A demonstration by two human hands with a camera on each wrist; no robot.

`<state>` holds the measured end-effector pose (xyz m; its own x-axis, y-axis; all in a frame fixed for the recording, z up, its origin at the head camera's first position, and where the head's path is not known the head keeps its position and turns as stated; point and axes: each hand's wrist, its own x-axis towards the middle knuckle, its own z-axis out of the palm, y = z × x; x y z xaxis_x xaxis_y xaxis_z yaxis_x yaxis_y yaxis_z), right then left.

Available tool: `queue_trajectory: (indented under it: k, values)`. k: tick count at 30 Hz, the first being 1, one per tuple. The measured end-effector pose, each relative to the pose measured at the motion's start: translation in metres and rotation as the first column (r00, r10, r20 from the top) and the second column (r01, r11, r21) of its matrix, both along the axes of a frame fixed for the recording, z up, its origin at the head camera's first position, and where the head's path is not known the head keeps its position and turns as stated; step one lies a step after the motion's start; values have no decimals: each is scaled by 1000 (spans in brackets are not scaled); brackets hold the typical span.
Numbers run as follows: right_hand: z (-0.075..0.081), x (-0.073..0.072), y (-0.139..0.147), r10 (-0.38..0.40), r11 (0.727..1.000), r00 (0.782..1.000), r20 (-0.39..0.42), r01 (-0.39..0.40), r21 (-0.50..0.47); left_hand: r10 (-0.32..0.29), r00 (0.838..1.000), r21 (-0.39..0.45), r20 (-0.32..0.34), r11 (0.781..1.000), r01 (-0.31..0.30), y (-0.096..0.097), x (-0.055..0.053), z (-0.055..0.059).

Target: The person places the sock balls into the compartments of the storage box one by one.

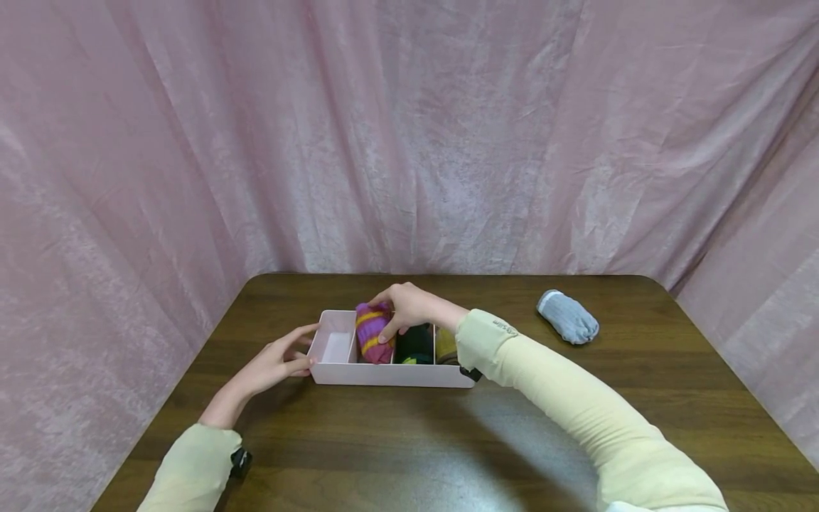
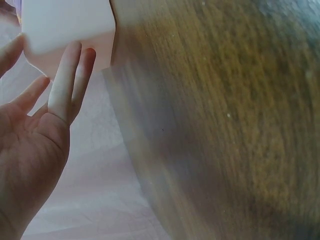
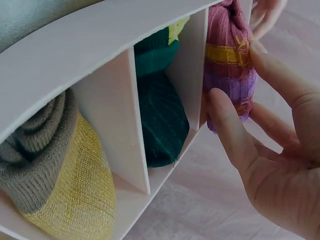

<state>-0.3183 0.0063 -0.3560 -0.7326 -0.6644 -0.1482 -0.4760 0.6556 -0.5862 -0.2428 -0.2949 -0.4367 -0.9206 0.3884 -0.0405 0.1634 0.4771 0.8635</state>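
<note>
Fingers of the left hand point(image 1: 280, 361), nearly straight, touch the white box point(image 1: 393, 375). Inside it, beside the dark green sock point(image 1: 414, 345), the nearer right hand point(image 1: 409, 307) pinches the striped sock point(image 1: 369, 331) left of its palm; the striped sock's long axis runs front to back, near end pink, purple beyond, 2 yellow bands.

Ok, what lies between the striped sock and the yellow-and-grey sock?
In the right wrist view, a dark green sock lies there, with one divider towards the yellow-and-grey sock and another divider towards the striped sock.
</note>
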Motion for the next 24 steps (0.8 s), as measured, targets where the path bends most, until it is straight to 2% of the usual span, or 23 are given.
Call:
queue_trajectory:
  k: [7,12,18,24]
  values:
    - [-3,0,-5,50,996,988,-146,-39,81,1,1000,-4,-4,1000,-1,0,0,1]
    - [-7,3,-6,86,986,991,-106,-70,152,2,1000,-12,-10,1000,-2,0,0,0]
    - [-17,3,-9,128,970,981,-145,-94,223,1,1000,-8,-15,1000,-1,0,-1,-1]
    - [-19,-2,-5,117,974,988,-102,-94,204,2,1000,-9,-10,1000,-2,0,-1,0]
